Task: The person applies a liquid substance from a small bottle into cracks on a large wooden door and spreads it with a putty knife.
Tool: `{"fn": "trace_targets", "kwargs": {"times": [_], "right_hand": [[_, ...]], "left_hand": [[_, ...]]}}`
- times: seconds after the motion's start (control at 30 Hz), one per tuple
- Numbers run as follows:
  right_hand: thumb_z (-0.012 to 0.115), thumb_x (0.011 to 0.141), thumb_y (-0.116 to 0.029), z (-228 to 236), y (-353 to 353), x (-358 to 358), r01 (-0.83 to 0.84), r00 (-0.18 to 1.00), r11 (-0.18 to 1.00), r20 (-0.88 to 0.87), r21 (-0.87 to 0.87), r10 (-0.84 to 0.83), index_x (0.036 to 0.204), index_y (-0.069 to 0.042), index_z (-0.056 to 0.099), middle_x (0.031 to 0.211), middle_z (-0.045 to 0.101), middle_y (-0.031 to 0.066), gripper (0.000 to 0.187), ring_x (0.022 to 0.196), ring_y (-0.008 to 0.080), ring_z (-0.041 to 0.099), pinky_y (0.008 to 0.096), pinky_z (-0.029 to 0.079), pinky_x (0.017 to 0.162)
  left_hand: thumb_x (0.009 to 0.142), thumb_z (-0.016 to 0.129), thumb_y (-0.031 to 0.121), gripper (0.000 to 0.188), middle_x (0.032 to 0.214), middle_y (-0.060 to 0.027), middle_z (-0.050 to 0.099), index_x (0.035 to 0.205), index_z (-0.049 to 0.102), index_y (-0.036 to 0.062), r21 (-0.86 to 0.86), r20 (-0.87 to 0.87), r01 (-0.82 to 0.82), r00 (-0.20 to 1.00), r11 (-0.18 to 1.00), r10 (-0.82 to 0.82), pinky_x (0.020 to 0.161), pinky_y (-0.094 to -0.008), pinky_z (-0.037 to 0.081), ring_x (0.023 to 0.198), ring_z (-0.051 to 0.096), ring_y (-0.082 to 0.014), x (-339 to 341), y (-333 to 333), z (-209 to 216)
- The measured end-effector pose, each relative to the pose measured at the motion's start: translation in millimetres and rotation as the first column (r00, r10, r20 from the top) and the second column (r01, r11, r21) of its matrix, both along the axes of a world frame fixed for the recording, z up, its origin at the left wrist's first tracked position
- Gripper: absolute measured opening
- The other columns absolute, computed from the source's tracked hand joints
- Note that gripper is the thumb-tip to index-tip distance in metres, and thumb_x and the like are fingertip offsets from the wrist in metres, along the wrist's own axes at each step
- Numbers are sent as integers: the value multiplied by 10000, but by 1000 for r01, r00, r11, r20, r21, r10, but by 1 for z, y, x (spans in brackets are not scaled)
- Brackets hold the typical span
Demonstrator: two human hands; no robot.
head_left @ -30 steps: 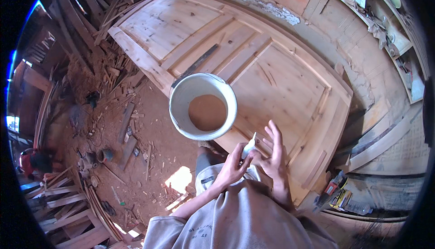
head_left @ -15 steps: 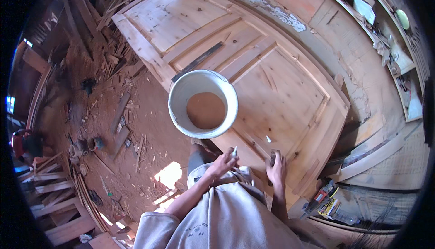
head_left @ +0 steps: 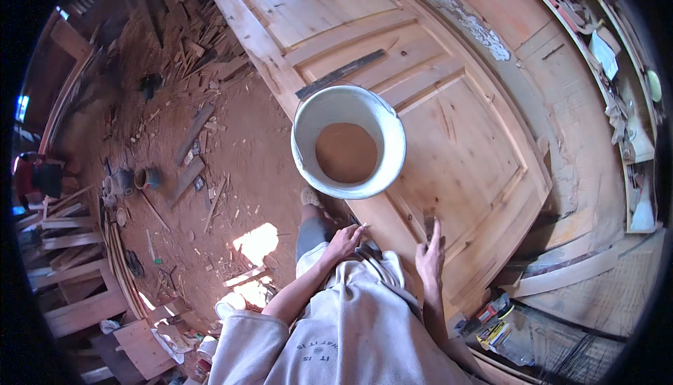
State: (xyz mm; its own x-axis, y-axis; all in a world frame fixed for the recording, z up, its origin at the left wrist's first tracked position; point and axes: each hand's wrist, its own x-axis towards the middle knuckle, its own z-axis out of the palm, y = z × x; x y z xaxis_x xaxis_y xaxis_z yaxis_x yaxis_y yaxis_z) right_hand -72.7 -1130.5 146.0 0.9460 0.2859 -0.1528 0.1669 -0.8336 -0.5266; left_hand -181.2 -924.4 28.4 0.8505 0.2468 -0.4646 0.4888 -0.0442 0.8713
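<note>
My left hand (head_left: 345,243) is closed in front of my shirt, beside the near edge of a panelled wooden door (head_left: 456,140). Between its fingertips shows a small white tip (head_left: 364,225); the rest of that object is hidden. Over the door's near right part, my right hand (head_left: 430,255) grips a small dark flat piece (head_left: 429,222), with its index finger stretched along it. Whether the piece touches the wood, I cannot tell. A white bucket (head_left: 398,143) with brown contents (head_left: 346,152) stands at the door's left edge, beyond my hands.
A dark strip (head_left: 341,73) lies across the door behind the bucket. Wood scraps (head_left: 188,182) and sunlit patches cover the dirt floor at left. Shelves (head_left: 561,17) line the right wall. Tools (head_left: 494,315) lie near my right elbow.
My view has shifted, so door and bucket appear higher and further right. The white tip in my left hand shows less. My right index finger is now stretched forward; a small white piece beside it no longer shows.
</note>
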Motion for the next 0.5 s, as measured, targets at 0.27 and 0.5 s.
{"fn": "trace_targets", "kwargs": {"times": [0.27,0.5], "right_hand": [[459,952,-171,-6,60,-38,-471,848,866,-357,-168,392,1458,-223,335,1001,551,322,524,906,467,592,522,488,796],[458,911,-103,-13,69,-39,-556,774,809,-470,-188,423,1458,-190,335,1031,527,338,567,948,483,576,536,472,827]], "left_hand": [[1016,346,359,416,880,-97,636,1023,570,9,-126,30,-68,997,990,73,748,-350,485,801,606,-196,0,-20,-33],[1021,338,324,398,922,-113,634,1092,561,1,-156,4,-100,995,983,101,789,-360,480,857,608,-214,-2,-24,-33]]}}
